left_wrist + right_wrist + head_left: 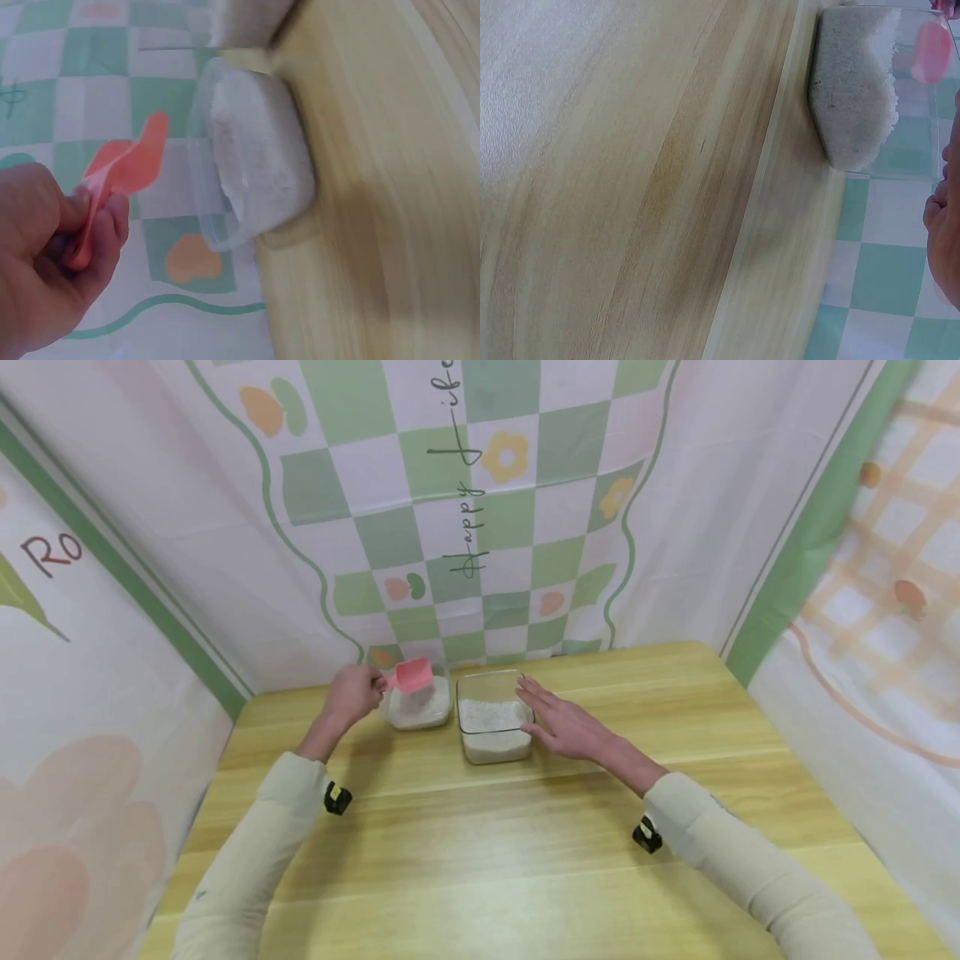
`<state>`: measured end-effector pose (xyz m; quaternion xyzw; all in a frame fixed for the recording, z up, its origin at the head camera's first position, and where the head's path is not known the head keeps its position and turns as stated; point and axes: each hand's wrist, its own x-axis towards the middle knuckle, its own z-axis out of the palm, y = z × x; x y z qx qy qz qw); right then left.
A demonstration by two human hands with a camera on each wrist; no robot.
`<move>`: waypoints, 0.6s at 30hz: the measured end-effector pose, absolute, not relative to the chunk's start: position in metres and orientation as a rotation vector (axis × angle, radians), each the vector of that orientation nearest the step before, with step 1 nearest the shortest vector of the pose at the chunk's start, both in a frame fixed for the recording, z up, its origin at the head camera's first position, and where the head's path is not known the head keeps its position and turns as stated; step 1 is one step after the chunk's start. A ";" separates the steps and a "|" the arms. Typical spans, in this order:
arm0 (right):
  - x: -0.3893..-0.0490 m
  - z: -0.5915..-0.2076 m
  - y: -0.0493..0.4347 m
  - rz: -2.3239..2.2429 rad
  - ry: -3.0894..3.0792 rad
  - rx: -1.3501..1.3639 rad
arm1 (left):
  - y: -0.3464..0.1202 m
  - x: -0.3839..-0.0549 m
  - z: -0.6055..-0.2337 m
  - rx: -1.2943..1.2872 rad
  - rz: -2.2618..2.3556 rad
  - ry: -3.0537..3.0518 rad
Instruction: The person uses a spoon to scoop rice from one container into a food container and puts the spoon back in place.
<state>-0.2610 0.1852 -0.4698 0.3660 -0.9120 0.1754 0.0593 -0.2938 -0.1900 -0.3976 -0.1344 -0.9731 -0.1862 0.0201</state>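
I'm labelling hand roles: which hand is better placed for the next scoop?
Probably the left hand: it grips the pink scoop above the left container. The right hand, holding no tool, is at the right container's rim.

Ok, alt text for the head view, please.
The left hand holds a pink scoop over a clear container of white grains. The right hand, fingers extended, is at the rim of a second container of grains beside it on a wooden table.
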 end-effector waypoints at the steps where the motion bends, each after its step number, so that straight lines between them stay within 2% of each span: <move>1: -0.261 -0.470 0.185 0.531 -2.762 1.110 | -0.191 -0.294 -0.396 -0.413 -0.679 -3.029; 10: -0.261 -0.471 0.185 0.517 -2.774 1.100 | -0.181 -0.289 -0.377 -0.513 -1.166 -3.056; 14: -0.261 -0.470 0.185 0.521 -2.784 1.100 | -0.166 -0.283 -0.364 -0.628 -1.110 -3.041; 18: -0.261 -0.469 0.184 0.521 -2.779 1.105 | -0.150 -0.278 -0.354 -0.743 -0.838 -3.007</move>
